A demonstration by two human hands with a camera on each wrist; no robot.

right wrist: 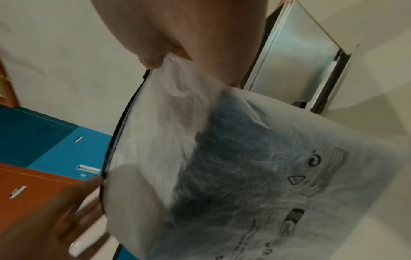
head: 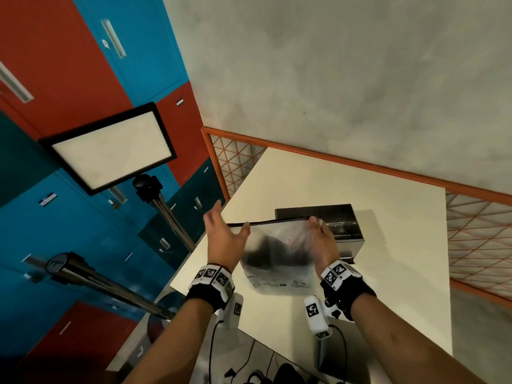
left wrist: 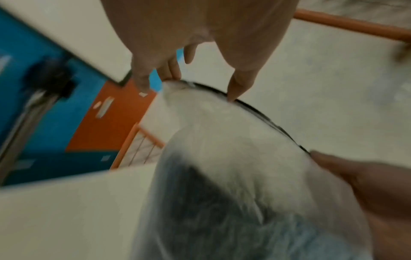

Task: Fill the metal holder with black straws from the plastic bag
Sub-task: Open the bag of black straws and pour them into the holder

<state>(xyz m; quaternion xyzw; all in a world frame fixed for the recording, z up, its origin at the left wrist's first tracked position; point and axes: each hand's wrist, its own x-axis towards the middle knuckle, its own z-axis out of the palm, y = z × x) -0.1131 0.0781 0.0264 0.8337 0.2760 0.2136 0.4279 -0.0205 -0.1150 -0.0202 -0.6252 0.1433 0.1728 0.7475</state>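
A frosted plastic bag (head: 279, 245) with a black zip strip hangs in the air over the white table, held between both hands. A dark bundle of black straws (head: 266, 254) shows through its lower half. My left hand (head: 235, 225) pinches the top edge near the left corner, thumb on the near side and fingers spread behind. My right hand (head: 318, 228) pinches the top edge at the right corner. The metal holder (head: 343, 225) lies on the table just behind the bag, partly hidden by my right hand. The right wrist view shows the bag (right wrist: 200, 140), the straws (right wrist: 222, 167) and the holder (right wrist: 300, 52).
The white table (head: 388, 259) stretches out right of and behind the holder. An orange lattice railing (head: 476, 236) borders its far side. A light panel on a tripod (head: 110, 151) and red and blue lockers (head: 69, 65) stand to the left. Cables (head: 249, 370) hang near my forearms.
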